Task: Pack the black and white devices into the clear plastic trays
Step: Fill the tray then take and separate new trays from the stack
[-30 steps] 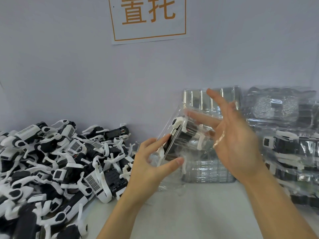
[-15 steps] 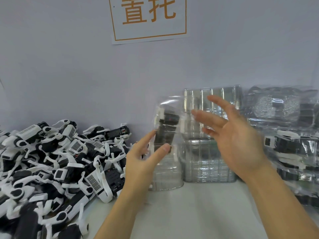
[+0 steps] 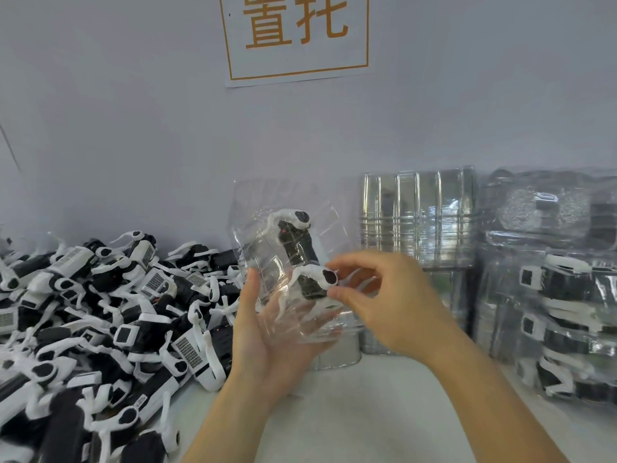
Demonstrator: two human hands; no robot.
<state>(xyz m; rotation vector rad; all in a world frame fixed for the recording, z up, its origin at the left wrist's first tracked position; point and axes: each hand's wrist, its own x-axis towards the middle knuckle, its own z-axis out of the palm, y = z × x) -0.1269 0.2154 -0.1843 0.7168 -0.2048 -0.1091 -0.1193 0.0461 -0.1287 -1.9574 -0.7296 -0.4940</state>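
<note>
My left hand cradles a clear plastic tray from below, held up in front of me and tilted. Two black and white devices lie in it: an upper device and a lower device. My right hand pinches the white end of the lower device between thumb and fingertips. A large heap of loose black and white devices covers the table on the left.
A stack of clear trays stands against the wall behind my hands. Packed trays wrapped in plastic are piled at the right. A paper sign with orange characters hangs on the wall. White table surface lies below my arms.
The tray has turned in my left hand to face me. My right hand, open beside the tray before, has come in and now pinches the lower device.
</note>
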